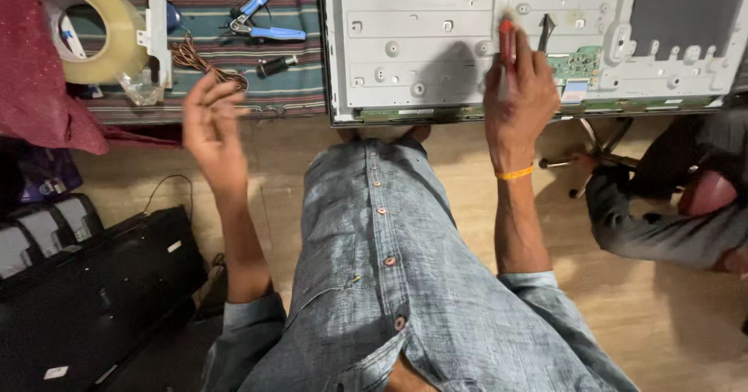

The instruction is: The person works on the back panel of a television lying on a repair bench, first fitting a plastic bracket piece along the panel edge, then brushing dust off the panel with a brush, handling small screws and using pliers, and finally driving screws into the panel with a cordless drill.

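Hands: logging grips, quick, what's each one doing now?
Left hand: open, holding nothing.
Right hand: closed on a red screwdriver.

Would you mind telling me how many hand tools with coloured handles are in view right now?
2. A red-handled screwdriver is gripped in the right hand over the grey metal panel; blue-handled pliers lie on the striped cloth. Others may be hidden beyond the frame.

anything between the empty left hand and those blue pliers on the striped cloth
Nothing visible does. The left hand hangs open at the cloth's near edge; only a coil of brown wire lies just off the straight line to the blue pliers. The right hand holds a red-handled tool.
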